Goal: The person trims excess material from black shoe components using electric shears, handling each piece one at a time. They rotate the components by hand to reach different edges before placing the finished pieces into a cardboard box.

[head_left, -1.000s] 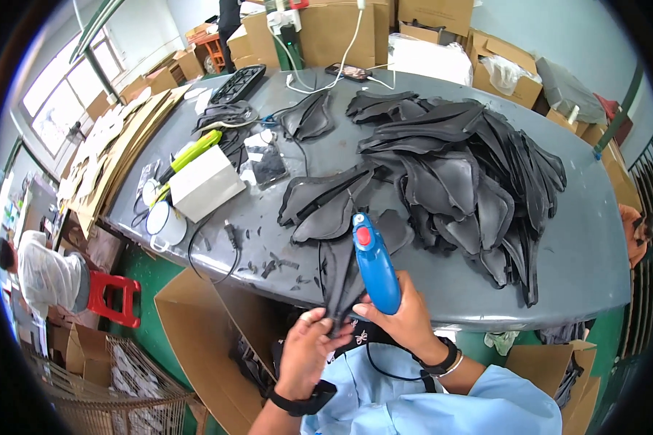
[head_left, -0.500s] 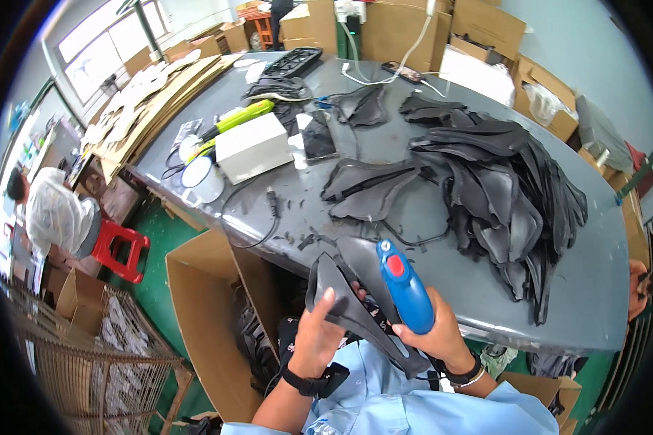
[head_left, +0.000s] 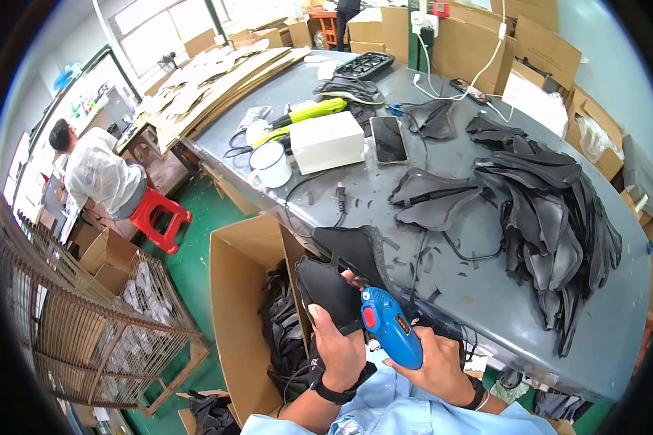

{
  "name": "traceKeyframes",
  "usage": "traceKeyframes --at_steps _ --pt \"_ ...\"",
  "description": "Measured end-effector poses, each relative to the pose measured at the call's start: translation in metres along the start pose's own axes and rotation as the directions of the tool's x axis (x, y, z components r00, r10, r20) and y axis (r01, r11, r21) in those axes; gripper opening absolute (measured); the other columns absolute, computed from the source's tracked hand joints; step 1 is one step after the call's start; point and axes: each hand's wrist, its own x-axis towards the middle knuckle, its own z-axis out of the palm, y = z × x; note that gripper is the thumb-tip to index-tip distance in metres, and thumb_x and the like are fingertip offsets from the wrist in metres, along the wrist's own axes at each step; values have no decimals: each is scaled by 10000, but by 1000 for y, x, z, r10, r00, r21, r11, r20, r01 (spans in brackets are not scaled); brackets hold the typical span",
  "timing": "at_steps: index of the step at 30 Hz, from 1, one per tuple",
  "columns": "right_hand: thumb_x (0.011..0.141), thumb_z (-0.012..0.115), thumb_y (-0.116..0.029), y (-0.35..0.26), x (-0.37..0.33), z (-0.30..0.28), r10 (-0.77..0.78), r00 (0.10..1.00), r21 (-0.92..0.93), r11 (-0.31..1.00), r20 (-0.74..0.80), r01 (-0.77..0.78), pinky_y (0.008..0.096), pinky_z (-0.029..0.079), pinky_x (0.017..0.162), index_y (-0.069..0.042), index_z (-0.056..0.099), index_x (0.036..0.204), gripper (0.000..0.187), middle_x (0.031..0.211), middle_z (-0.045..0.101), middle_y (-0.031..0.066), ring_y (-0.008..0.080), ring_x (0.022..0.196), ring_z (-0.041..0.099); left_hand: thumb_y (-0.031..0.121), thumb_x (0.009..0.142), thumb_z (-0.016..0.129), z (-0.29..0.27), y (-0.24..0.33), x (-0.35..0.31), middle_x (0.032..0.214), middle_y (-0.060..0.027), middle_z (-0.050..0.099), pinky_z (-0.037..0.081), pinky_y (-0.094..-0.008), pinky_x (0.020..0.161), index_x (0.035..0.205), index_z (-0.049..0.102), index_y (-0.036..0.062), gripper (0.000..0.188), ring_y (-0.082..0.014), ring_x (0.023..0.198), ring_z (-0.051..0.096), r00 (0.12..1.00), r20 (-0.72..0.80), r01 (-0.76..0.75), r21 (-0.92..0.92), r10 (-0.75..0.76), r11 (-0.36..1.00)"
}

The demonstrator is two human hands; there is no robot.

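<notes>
Between the table edge and my body, my left hand [head_left: 339, 354] holds a black moulded piece [head_left: 328, 293] shaped like a saddle cover, thumb on its face and other fingers largely hidden behind. My right hand [head_left: 440, 367] is closed around a blue handheld power cutter [head_left: 395, 332] with a red button. The cutter's metal tip reaches the right edge of the piece; whether it touches is hard to see. Beyond them, another dark panel [head_left: 352, 250] sits at the table's front edge. A similar black piece [head_left: 435, 199] lies farther back on the table.
A large heap of black pieces [head_left: 551, 217] covers the table's right side. A white box [head_left: 326, 143], mug [head_left: 270, 165] and phone [head_left: 389, 140] stand farther left. An open carton [head_left: 232, 290] with black pieces is below the edge. A person [head_left: 101, 170] sits beyond.
My view has swung left, so the table appears farther right. The held piece has turned to show a broader face, and the cutter's tip has come to its edge.
</notes>
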Motion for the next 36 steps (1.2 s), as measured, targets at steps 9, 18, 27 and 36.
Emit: traceKeyframes --at_steps 9,18,27,36 --pt "679 821 -313 -12 1 2 -11 997 -22 1000 81 12 345 511 559 21 495 1007 571 705 638 140 278 595 657 602 942 254 -19 -8 -12 1303 -142 465 344 -404 1052 1350 331 -10 740 -275 1212 467 988 137 -94 205 67 974" --pt "660 834 -304 -20 4 -4 -36 998 13 999 54 36 346 516 553 33 511 987 569 710 635 153 287 595 656 638 899 365 -30 -14 -20 1300 -170 451 355 -402 1041 1378 289 12 792 -280 1197 469 987 147 -109 274 71 956" --pt "702 799 -320 -16 28 -27 -83 994 -9 997 -68 82 360 513 543 18 494 1037 565 668 627 138 290 570 651 311 961 508 -28 20 -6 1033 -64 595 434 -273 847 1143 575 -16 380 -141 944 550 968 227 -235 676 106 699" --pt "674 809 -118 0 63 -41 319 948 422 862 -22 -281 264 489 733 -8 476 1139 582 892 626 51 108 794 593 33 788 613 -13 12 -7 908 -157 658 481 -373 826 1033 594 -69 266 -300 844 630 750 351 -636 616 560 466"
